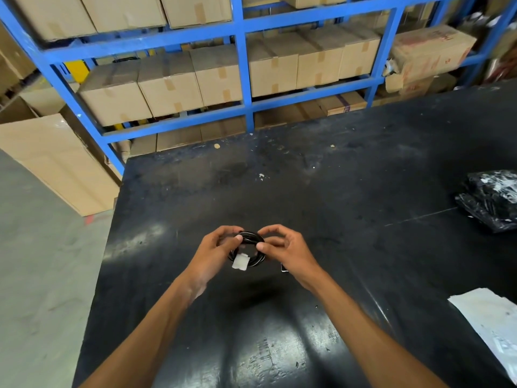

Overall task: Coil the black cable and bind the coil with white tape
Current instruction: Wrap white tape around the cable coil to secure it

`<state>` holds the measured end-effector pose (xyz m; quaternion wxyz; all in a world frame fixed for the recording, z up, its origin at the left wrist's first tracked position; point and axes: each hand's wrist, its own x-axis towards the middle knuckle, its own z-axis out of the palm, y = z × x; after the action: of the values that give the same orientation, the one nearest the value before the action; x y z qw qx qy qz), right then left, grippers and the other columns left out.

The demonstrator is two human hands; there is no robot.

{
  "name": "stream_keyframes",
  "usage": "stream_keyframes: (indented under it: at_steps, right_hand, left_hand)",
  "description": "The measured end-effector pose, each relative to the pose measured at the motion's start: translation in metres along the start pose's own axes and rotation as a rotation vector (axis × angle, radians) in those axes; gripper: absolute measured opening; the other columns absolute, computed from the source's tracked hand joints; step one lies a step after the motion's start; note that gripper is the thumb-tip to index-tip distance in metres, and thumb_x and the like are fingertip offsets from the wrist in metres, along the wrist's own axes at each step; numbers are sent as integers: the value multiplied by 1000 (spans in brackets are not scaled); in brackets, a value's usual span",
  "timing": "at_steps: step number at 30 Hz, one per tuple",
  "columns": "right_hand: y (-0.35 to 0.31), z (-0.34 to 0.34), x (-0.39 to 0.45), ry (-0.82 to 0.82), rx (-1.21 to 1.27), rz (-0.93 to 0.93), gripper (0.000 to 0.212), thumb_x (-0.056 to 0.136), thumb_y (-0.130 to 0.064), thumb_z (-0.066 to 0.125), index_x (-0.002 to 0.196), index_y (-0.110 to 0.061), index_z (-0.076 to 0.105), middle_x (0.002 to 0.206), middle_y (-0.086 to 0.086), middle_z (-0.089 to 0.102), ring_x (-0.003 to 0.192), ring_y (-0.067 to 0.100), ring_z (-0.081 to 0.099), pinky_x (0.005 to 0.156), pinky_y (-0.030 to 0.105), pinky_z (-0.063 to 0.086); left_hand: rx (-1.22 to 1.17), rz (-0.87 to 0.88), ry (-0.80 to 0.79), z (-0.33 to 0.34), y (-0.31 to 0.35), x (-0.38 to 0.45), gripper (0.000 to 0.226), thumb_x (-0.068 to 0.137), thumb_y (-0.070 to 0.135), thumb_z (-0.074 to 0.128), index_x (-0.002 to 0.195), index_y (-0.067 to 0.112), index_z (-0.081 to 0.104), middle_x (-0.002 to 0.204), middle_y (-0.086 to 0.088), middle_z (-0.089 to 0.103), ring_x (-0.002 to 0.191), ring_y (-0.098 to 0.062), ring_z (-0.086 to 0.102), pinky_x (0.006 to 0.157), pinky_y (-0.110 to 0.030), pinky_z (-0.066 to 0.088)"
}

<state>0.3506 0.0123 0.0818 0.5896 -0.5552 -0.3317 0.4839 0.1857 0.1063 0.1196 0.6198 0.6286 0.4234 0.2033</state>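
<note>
The black cable is wound into a small round coil that I hold just above the black table. A piece of white tape is wrapped around the coil's near side. My left hand pinches the coil's left side between thumb and fingers. My right hand grips the right side, thumb toward the middle. Part of the coil is hidden behind my fingers.
A heap of black plastic-wrapped items lies at the table's right edge. A white sheet lies at the near right. Behind the table stands a blue rack full of cardboard boxes. The grey floor is to the left.
</note>
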Motion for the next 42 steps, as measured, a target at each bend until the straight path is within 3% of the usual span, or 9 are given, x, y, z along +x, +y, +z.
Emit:
stream_keyframes:
  at_steps: [4, 11, 15, 20, 24, 28, 34, 38, 42]
  right_hand:
    - [7, -2, 2, 24, 4, 23, 21, 86, -4, 74, 106, -8, 69, 88, 12, 75, 79, 20, 66, 74, 27, 53]
    - [26, -18, 18, 104, 95, 61, 11, 96, -14, 62, 102, -9, 70, 85, 4, 76, 71, 15, 68, 62, 23, 57]
    - [60, -49, 38, 356, -489, 135, 19, 88, -1, 64, 104, -10, 71, 97, 10, 72, 87, 22, 66, 84, 32, 53]
    - [100, -66, 45, 124, -900, 229, 56, 79, 14, 56, 126, -14, 65, 129, 14, 59, 122, 28, 56, 106, 29, 41]
    - [116, -64, 53, 91, -1029, 216, 49, 81, 4, 66, 118, -27, 70, 124, 2, 66, 120, 22, 60, 102, 32, 47]
    - [117, -59, 58, 243, -969, 182, 20, 88, -17, 71, 102, -28, 78, 106, -6, 77, 104, 14, 70, 88, 27, 54]
    - [81, -38, 60, 347, -666, -59, 15, 79, -9, 81, 94, -13, 81, 73, -1, 76, 54, -7, 62, 69, 23, 57]
    - [45, -22, 56, 305, -453, -42, 14, 78, -3, 81, 87, -12, 78, 67, 10, 73, 52, 16, 67, 60, 34, 63]
    - [18, -15, 48, 180, -415, -79, 14, 78, 1, 80, 89, -6, 77, 63, 2, 69, 48, 4, 66, 54, 23, 60]
  left_hand:
    - [-47, -41, -44, 0, -6, 0, 18, 96, 24, 58, 110, 15, 66, 95, -1, 75, 92, -14, 72, 85, -35, 52]
    - [-281, -148, -59, 7, -12, 9, 7, 96, 18, 58, 94, 13, 62, 85, -7, 69, 74, -14, 68, 69, -23, 55]
    - [-328, -190, -67, 10, -14, 11, 4, 96, 18, 59, 95, 15, 61, 84, -6, 70, 76, -16, 67, 74, -28, 54]
    - [-368, -220, -57, 13, -19, 15, 3, 95, 17, 60, 96, 15, 62, 83, -7, 71, 77, -18, 68, 80, -33, 55]
    - [-398, -245, -67, 12, -25, 17, 5, 95, 16, 60, 97, 14, 63, 84, -9, 71, 79, -20, 68, 76, -32, 57]
    - [-428, -251, -70, 7, -27, 18, 8, 94, 15, 61, 101, 12, 64, 84, -10, 72, 79, -20, 69, 74, -33, 60]
    - [-376, -211, -16, 4, -26, 18, 6, 94, 15, 60, 98, 12, 63, 83, -7, 72, 78, -18, 69, 71, -35, 61]
    - [-283, -151, -5, 6, -22, 12, 7, 96, 17, 58, 99, 12, 61, 79, -5, 72, 77, -15, 68, 73, -36, 60]
    - [-200, -77, 18, 5, -12, 2, 16, 97, 17, 57, 108, 6, 61, 78, -4, 71, 77, -15, 67, 79, -40, 57]
